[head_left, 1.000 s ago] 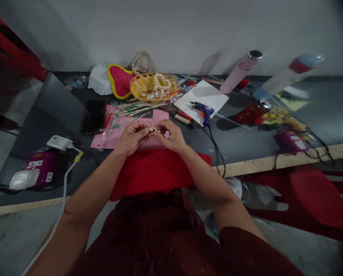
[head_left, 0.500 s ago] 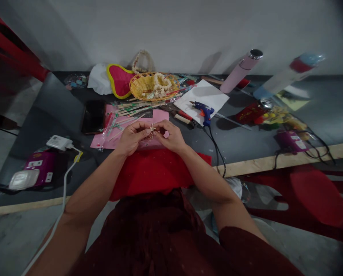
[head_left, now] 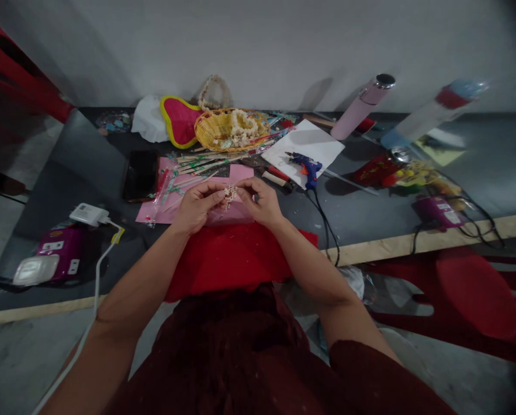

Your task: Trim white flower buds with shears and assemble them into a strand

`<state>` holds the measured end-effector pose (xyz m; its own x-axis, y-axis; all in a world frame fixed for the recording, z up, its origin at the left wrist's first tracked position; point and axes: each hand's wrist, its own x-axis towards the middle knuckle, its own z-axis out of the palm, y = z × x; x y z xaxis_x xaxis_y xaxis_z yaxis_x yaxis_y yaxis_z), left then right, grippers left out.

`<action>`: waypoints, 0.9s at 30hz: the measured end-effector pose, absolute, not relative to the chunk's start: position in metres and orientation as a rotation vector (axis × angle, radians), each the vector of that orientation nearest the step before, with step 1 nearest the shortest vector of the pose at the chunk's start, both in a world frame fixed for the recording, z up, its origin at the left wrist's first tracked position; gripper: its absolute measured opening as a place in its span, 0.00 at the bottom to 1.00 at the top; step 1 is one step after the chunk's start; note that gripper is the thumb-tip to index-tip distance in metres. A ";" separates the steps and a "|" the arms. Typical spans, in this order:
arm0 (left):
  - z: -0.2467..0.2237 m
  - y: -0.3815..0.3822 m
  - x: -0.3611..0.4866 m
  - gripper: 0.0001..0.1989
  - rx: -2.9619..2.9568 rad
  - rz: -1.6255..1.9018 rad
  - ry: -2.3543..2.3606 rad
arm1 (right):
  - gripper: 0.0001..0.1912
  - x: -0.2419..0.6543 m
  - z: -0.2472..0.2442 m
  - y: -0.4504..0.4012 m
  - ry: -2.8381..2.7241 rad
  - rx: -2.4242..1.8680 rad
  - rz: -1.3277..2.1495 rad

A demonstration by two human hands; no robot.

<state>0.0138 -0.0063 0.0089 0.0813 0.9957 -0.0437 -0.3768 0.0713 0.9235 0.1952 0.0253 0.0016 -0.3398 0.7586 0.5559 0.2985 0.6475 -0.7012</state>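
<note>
A small cream-coloured piece (head_left: 230,196), knobbly like the strands in the basket, is held up between my hands. My left hand (head_left: 197,206) pinches its left side between thumb and fingertips. On the other side, my right hand (head_left: 261,203) has its thumb and fingers closed at the piece's right edge. Pink paper (head_left: 212,218) lies beneath my hands, and a red cloth (head_left: 236,256) covers the table's front edge and my lap. Its exact make is too small to tell.
Behind my hands are wooden sticks (head_left: 197,164) and a wicker basket (head_left: 204,138) with cream strands. A blue glue gun (head_left: 306,166) rests on white paper (head_left: 327,141). Also around are pliers (head_left: 275,173), a phone (head_left: 141,176), a pink flask (head_left: 361,109) and a red can (head_left: 376,170).
My right hand has shifted slightly right and its fingers have drawn back, so more of the cream piece shows between my hands. My left hand has hardly moved.
</note>
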 end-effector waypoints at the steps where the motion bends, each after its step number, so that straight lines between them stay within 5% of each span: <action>1: 0.010 -0.006 0.014 0.12 0.900 1.277 0.899 | 0.10 0.197 0.003 0.026 -1.888 -0.861 0.592; 15: 0.011 -0.002 0.009 0.14 0.791 1.297 0.895 | 0.19 0.218 0.006 0.040 -1.678 -1.113 0.589; 21: 0.015 -0.002 0.004 0.13 0.751 1.312 0.864 | 0.07 0.253 0.009 0.053 -1.669 -1.195 0.493; 27: 0.015 -0.001 0.003 0.13 0.713 1.319 0.845 | 0.10 0.323 0.014 0.056 -1.712 -1.670 0.084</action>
<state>0.0029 -0.0012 0.0145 0.0475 0.9916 -0.1200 -0.5239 0.1270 0.8423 0.3232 0.0559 0.0136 0.1113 0.8887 0.4447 0.8412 0.1539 -0.5183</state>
